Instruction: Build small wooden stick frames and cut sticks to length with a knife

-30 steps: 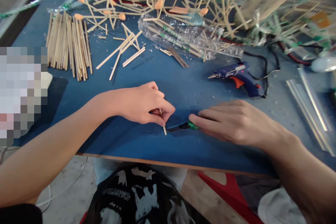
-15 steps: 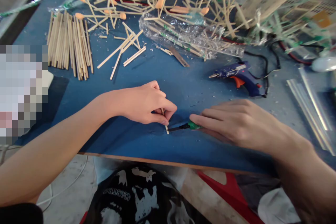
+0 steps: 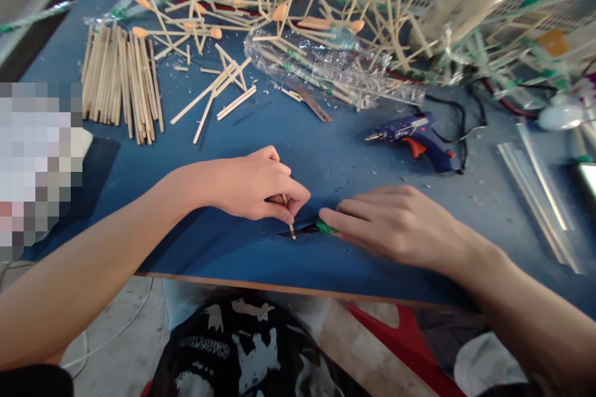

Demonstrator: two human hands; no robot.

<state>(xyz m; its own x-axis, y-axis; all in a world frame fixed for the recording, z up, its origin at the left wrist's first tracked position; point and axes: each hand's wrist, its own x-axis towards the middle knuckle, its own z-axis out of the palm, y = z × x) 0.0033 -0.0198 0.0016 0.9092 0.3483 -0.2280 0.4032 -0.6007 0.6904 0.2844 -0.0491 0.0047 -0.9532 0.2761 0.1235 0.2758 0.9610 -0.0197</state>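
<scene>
My left hand (image 3: 254,185) is closed in a pinch on a short thin wooden stick (image 3: 290,227), whose lower end rests on the blue table (image 3: 326,155). Just to its right, my right hand (image 3: 395,223) is closed on a small knife with a green handle (image 3: 325,228). The knife's dark blade (image 3: 298,232) lies flat on the table and meets the stick's lower end.
A bundle of wooden sticks (image 3: 121,80) lies at the back left, with loose sticks (image 3: 223,90) beside it. A glued stick structure (image 3: 298,6) and a plastic wrap (image 3: 330,68) fill the back. A blue glue gun (image 3: 414,136) lies at the right, near clear strips (image 3: 540,198).
My right hand has slid the knife to the left, so the blade now reaches the stick's tip and beyond. My left hand has stayed in place.
</scene>
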